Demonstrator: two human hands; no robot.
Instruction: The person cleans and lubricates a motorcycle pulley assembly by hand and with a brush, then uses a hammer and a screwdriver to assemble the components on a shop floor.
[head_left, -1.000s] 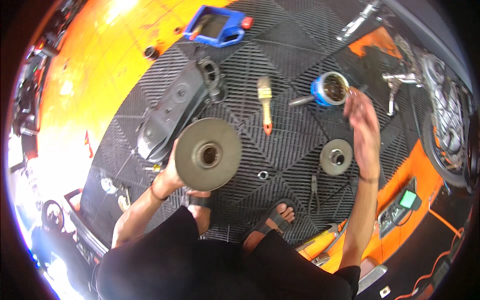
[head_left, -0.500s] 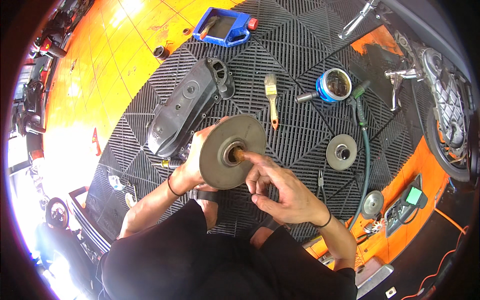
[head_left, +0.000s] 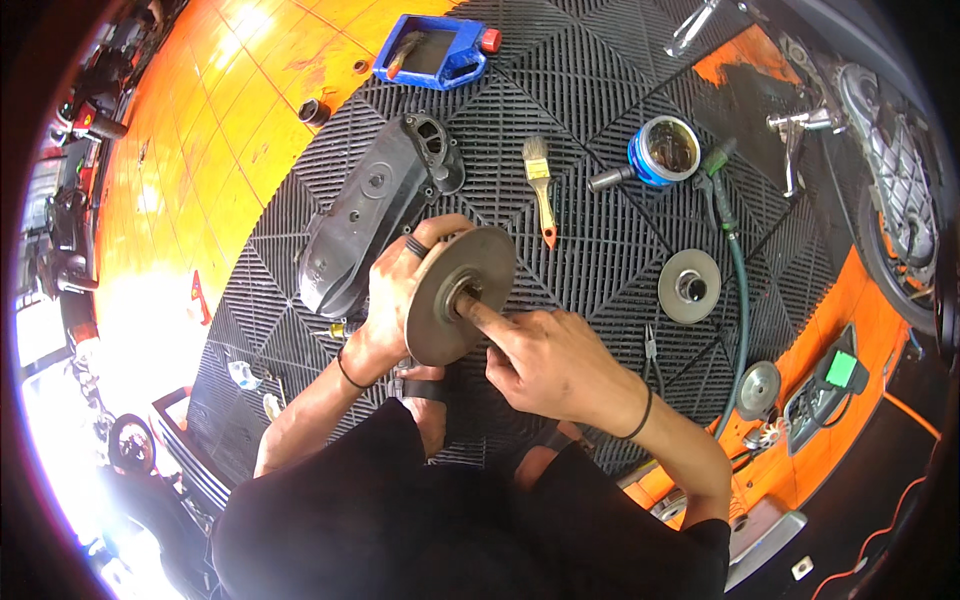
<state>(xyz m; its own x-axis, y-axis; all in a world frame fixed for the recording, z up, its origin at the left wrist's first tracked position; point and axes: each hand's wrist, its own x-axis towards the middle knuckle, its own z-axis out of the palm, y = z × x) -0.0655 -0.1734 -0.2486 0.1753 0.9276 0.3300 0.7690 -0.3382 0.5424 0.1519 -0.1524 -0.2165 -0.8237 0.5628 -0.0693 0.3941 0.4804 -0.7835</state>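
The left hand (head_left: 395, 290) holds the metal disc (head_left: 443, 312) from its far left side, with the fingers going behind it. The disc is tilted, above the ribbed black mat (head_left: 590, 250), in front of the person's body. The right hand (head_left: 565, 362) is narrow: its index finger points into the hub at the middle of the disc, and the other fingers are bent. The finger covers part of the hole, so one cannot tell how deep it goes, or if the bent fingers keep something.

On the left, the long black cover (head_left: 365, 215) lies close to the curved edge of the mat, leaving little room on that side. The blue cut container (head_left: 435, 50) lies at the upper edge, beside the orange floor (head_left: 220, 130). Between the disc and the brush (head_left: 540, 190) a strip of mat shows. A wider part opens between the brush and the smaller disc (head_left: 690, 286). The hose (head_left: 738, 290) runs along the right side, near the mat's edge, and the pliers (head_left: 650, 350) lie just beyond the right hand.
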